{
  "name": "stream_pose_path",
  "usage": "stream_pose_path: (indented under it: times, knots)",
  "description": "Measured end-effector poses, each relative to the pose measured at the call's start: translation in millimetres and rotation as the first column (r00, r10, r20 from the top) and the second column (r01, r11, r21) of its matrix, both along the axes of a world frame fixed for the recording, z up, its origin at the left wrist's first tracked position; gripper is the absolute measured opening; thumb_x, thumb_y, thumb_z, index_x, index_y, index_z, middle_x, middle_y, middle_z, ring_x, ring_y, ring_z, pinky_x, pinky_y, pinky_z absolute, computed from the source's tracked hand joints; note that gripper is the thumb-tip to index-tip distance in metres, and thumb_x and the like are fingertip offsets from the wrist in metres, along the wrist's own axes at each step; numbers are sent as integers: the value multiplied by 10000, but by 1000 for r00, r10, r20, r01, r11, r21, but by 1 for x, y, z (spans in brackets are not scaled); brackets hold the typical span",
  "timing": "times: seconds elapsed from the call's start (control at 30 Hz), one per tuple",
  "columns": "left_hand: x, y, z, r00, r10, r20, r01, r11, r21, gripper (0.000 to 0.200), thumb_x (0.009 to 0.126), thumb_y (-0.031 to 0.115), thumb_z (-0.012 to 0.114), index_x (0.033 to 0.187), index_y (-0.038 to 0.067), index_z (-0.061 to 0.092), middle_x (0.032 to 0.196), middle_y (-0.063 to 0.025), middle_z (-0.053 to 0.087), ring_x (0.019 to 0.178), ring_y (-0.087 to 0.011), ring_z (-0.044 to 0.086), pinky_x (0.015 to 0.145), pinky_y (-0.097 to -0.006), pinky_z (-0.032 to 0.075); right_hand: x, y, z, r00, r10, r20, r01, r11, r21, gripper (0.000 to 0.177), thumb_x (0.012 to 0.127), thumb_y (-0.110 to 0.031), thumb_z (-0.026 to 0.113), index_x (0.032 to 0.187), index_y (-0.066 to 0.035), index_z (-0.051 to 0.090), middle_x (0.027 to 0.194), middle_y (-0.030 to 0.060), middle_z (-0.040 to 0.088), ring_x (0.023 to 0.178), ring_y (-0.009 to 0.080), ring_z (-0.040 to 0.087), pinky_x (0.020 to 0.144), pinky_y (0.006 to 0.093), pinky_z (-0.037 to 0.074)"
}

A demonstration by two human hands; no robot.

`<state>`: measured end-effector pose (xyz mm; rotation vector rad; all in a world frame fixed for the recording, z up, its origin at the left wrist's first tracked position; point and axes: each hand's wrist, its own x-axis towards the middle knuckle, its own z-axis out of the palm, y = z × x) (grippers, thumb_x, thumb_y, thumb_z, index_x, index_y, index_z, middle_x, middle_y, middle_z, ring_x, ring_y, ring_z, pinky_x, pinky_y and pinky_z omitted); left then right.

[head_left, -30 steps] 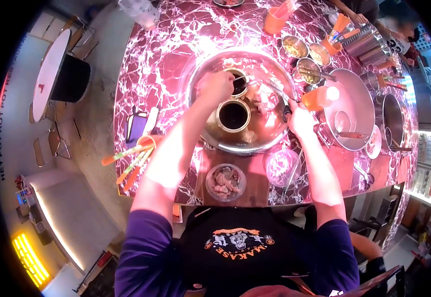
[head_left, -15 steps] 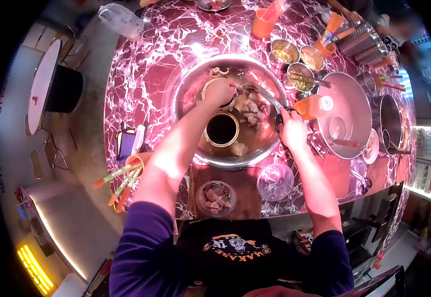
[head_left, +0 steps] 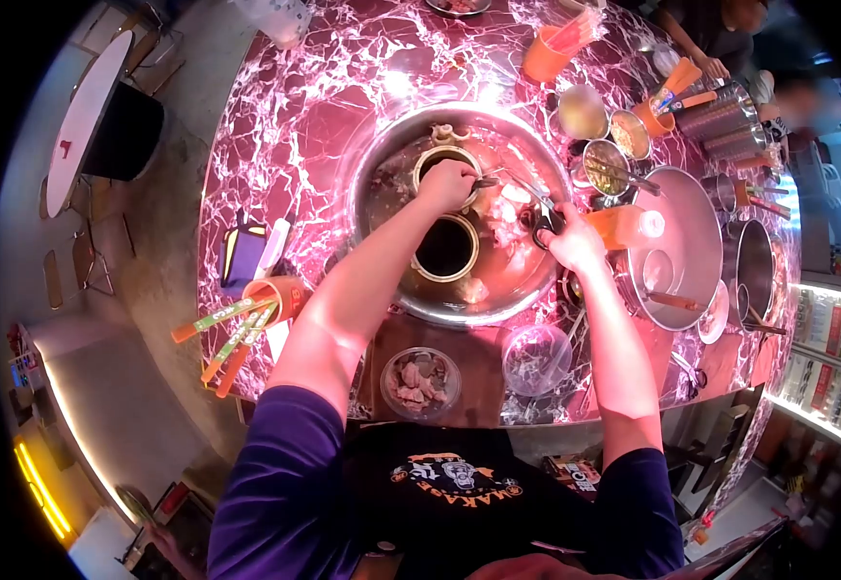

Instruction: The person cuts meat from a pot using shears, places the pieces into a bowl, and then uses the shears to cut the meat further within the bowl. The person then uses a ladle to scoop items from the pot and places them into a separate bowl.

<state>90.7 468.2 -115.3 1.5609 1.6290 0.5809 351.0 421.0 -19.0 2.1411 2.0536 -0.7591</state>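
Note:
A wide metal basin (head_left: 372, 280) holds brownish liquid, meat pieces (head_left: 509, 215) and two round pots, the lower one a dark-filled pot (head_left: 444, 247). Over the upper pot (head_left: 427, 166) is my left hand (head_left: 447, 187), its fingers closed on a thin metal utensil whose far end lies over the basin. At the basin's right side my right hand (head_left: 573, 240) grips black-handled scissors (head_left: 543, 211), blades pointing up and left over the meat. In front of the basin sit a clear bowl of meat (head_left: 420, 383) and a clear plastic container (head_left: 536, 360).
To the right stand an orange bottle (head_left: 633, 227), a large pan (head_left: 696, 251) and small bowls of chopped food (head_left: 606, 166). An orange cup with sticks (head_left: 285, 293) is at the left. Another person's hand (head_left: 715, 68) rests at the far right edge.
The camera view has shifted, moving the basin slightly right in the picture. My right hand still holds the scissors, and my left hand stays over the upper pot.

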Motion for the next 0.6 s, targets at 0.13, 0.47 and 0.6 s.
stream_pose_path:
  times: [0.13,0.47,0.6]
  knots:
    - [0,1,-1,1000,2,-3,-2,1000,-13,228,880,235,594,979,147,779,973,-154,726,900,-345,693,834,-442,543,-9,5,4,999,-39,10,40,998,-50,692,791,-416,754,1377,-131,522,1208,211,677,1160,348,640,976,442,494]
    - [0,-1,-3,993,85,78,-78,994,-82,221,879,227,604,976,151,787,966,-142,732,896,-328,701,835,-435,545,-4,4,-12,1000,-6,-1,7,1000,21,562,813,-271,738,1342,-157,586,1155,184,704,1107,354,659,958,447,507]
    - [0,-1,1,997,55,59,-47,992,-120,223,880,231,611,990,149,787,975,-139,734,908,-325,701,840,-432,545,14,-1,-15,999,10,-47,-8,999,40,490,810,-215,726,1289,-165,635,1091,177,720,1055,362,674,931,460,517]
